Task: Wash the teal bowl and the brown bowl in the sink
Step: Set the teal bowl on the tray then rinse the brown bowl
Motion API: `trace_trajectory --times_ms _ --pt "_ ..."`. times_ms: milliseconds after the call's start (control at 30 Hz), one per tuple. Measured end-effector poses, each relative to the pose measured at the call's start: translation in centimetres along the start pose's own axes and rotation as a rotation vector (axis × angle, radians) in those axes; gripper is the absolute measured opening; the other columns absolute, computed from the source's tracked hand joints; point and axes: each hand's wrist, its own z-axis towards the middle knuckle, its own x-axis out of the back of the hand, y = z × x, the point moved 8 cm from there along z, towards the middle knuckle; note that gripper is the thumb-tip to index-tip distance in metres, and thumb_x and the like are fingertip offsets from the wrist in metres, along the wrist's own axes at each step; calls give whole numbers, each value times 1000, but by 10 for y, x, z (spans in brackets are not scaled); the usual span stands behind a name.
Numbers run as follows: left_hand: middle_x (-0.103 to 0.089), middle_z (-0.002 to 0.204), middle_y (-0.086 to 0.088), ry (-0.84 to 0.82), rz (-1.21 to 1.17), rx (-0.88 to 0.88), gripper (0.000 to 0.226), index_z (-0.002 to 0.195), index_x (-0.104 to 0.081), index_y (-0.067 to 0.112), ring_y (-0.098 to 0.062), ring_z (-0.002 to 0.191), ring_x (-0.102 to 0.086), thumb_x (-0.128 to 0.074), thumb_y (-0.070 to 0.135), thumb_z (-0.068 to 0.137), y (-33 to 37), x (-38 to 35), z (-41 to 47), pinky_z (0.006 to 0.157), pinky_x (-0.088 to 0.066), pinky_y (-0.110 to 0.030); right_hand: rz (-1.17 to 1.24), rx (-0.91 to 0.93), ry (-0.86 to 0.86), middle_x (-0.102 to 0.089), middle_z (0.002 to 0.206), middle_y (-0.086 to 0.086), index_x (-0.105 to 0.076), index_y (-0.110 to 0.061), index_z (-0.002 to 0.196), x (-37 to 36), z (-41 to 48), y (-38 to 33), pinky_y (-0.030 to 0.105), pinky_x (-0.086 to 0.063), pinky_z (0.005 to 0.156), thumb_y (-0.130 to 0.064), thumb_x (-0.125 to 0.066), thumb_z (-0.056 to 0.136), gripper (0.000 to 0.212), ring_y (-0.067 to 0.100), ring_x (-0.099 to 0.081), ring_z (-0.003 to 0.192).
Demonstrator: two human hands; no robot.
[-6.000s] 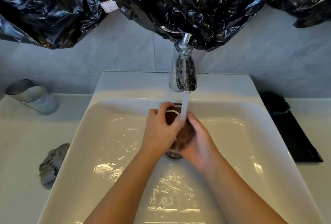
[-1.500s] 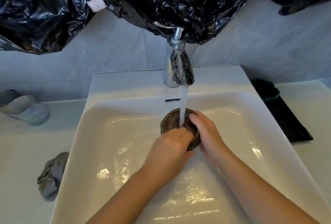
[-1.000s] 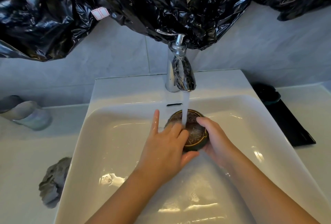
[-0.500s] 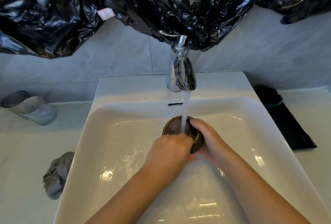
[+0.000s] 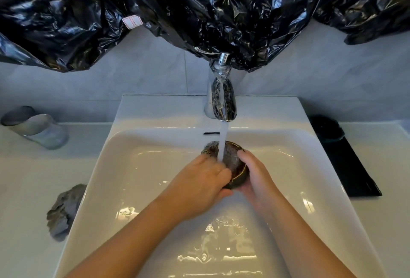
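Observation:
The brown bowl (image 5: 233, 160) sits under the running tap (image 5: 221, 98) over the middle of the white sink (image 5: 137, 166), its mouth tilted toward me and full of splashing water. My right hand (image 5: 255, 175) grips its right side, thumb over the rim. My left hand (image 5: 199, 184) covers the near left part of the bowl, fingers curled into its inside and thumb under its base. The teal bowl (image 5: 326, 130) stands upright on the counter at the right, at the far end of a black mat (image 5: 352, 171).
A grey rag (image 5: 62, 209) lies on the counter left of the sink. A metal cup (image 5: 35, 126) lies on its side at the far left. Black plastic sheeting (image 5: 199, 11) hangs over the wall above the tap.
A second ago my left hand's fingers were spread over the bowl's rim; they have curled into the bowl and keep rubbing. My right hand keeps its hold and the water keeps running.

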Motion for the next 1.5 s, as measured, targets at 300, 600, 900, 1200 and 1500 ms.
trace_trajectory --times_ms 300,600,900,1200,1500 --pt "-62 80 2 -29 -100 14 25 83 -50 22 -21 75 -55 -49 46 91 -8 5 4 77 -46 -34 -5 33 -27 -71 116 20 -64 -9 123 -6 -1 -1 40 -57 79 -18 -46 100 31 28 -70 102" --pt "-61 77 5 35 -55 -23 33 82 -54 21 -16 71 -54 -45 51 93 2 1 -7 74 -43 -30 -18 -2 -57 -70 116 23 -68 -9 118 -3 1 5 48 -52 93 -21 -49 96 31 33 -68 107" --pt "-59 96 4 15 -54 73 29 98 -60 20 -19 98 -54 -37 38 93 1 -1 -10 109 -27 -45 37 7 -81 -71 109 20 -64 -5 121 -10 3 10 33 -55 62 -17 -52 95 32 27 -69 91" --pt "-53 128 -3 240 -648 777 51 136 -39 23 -23 108 -57 -46 4 89 -40 4 -24 85 -52 -40 -222 177 -42 -73 110 10 -69 -22 111 -12 -5 -4 44 -58 89 6 -50 87 42 27 -69 106" --pt "-58 89 10 277 -857 792 46 105 -41 30 -12 81 -61 -60 -1 77 -32 1 -19 68 -52 -24 -164 93 50 -73 102 14 -66 -16 109 -8 -3 2 35 -59 63 -3 -45 100 27 29 -73 90"
